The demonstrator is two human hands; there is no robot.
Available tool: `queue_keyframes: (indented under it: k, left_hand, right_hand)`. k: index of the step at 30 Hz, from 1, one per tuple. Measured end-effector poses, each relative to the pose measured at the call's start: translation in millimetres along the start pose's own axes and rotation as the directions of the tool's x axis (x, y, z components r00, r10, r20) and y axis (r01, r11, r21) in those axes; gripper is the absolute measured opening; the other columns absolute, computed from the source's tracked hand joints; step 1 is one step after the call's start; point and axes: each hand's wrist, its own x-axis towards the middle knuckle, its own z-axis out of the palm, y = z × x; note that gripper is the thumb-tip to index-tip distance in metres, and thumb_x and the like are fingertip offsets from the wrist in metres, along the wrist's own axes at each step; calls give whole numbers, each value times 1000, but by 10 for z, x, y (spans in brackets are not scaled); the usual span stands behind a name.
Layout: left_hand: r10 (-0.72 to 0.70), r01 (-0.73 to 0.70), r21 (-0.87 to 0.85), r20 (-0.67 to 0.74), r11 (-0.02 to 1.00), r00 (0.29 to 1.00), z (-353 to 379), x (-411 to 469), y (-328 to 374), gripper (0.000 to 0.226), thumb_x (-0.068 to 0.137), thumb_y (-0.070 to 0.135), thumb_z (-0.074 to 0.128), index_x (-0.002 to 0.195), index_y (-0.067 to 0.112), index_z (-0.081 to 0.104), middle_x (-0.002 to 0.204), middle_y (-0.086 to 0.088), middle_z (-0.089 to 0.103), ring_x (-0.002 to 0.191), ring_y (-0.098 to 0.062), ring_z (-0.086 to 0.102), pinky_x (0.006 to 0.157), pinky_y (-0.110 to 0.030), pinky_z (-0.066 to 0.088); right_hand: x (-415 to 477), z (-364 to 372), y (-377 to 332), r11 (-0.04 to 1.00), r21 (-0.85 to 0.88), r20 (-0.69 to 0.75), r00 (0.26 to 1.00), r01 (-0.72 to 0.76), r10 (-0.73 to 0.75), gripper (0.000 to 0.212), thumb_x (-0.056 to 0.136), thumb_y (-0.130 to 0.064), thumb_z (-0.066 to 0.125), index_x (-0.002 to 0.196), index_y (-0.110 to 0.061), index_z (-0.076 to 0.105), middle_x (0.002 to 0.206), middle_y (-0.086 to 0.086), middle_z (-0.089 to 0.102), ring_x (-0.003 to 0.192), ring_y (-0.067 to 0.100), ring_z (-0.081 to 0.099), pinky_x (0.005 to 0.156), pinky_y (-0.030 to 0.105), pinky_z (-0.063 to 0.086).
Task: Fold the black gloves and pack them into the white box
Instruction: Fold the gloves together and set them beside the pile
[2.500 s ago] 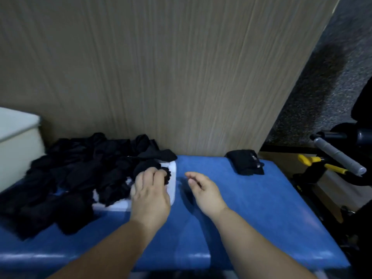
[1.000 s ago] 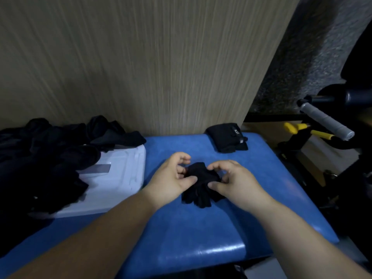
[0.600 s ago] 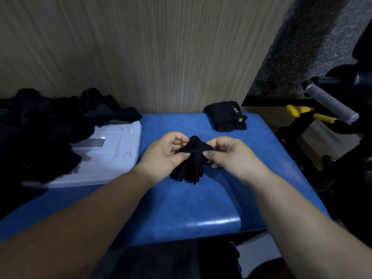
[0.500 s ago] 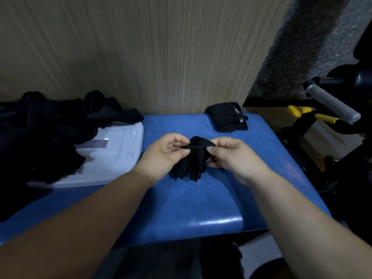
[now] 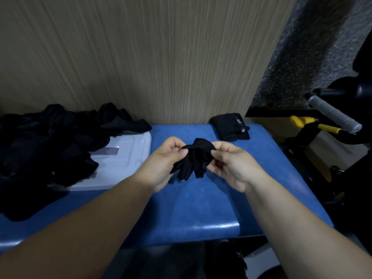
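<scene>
Glove (image 5: 192,162) lifted off bench (image 5: 201,208) since a second ago | left grip (image 5: 164,161), right grip (image 5: 231,165) pinching its top | rest hangs between them

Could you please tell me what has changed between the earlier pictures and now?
The left hand took a black glove from the pile on the white box and carried it right, over the blue bench; the right hand joined, and both now pinch its top edge, holding it up. The pile and folded glove stayed put.

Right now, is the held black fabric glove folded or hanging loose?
Unfolded: the black fabric glove hangs, fingers dangling, pinched at its top by left hand and right hand.
</scene>
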Motion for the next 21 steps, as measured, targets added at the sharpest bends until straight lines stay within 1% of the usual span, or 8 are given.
queue_keyframes:
  k: [4,6,8,11,14,16,18,21]
  left_hand:
    - [-44,40,-121,-32,992,999,26,-2,42,25,97,3,43,77,17,52,74,-6,55,69,-18,50,65,-31,38]
    - [-68,66,-133,-10,989,998,31,-7,57,24,96,4,42,78,16,51,73,-6,55,66,-16,51,62,-29,39]
    - [-78,80,-126,27,989,997,36,-20,78,23,97,5,41,78,15,50,71,-4,55,63,-14,52,56,-23,42]
    - [-82,91,-98,90,991,993,52,-35,101,23,98,7,41,79,16,49,66,2,58,58,-8,54,53,-18,44]
    - [-81,86,-35,134,996,988,46,-13,107,19,97,11,47,80,19,50,68,0,53,60,-12,45,55,-21,36]
    - [-72,78,-37,144,996,987,19,18,111,12,89,16,56,79,21,52,72,-6,48,62,-14,41,55,-23,34]
    - [-64,71,-44,149,996,987,-3,36,131,4,83,21,56,81,21,53,73,-6,49,62,-14,41,54,-23,33]
    - [-47,44,18,204,999,978,1,39,153,4,83,24,54,84,20,54,73,-5,52,62,-13,45,54,-21,37]
  right_hand:
    - [-2,19,17,994,-102,17,999,40,-39,20,97,2,45,95,-13,58,76,5,61,66,12,55,57,17,50]
    - [-1,2,35,983,-174,38,998,54,-48,23,97,1,44,96,-14,62,77,1,64,69,10,55,62,17,48]
    - [-1,-38,44,980,-188,39,997,66,-60,29,97,1,44,90,-17,66,74,-4,66,68,7,56,65,19,45]
    - [11,-99,51,985,-154,34,997,75,-71,32,95,4,45,83,-17,66,69,-7,65,67,9,54,67,23,40]
    - [30,-132,65,995,-83,27,998,54,-52,29,95,1,45,88,-14,68,86,6,66,86,25,54,83,37,39]
    - [35,-136,63,1000,-13,32,999,13,-13,30,94,3,42,89,-11,68,81,6,67,79,21,58,79,35,39]
    - [25,-124,49,998,55,43,999,-21,19,29,92,4,39,91,-6,66,75,6,67,68,15,59,74,32,37]
    - [22,-114,36,983,175,47,997,-64,57,28,89,0,38,97,1,64,79,12,63,69,19,56,68,30,39]
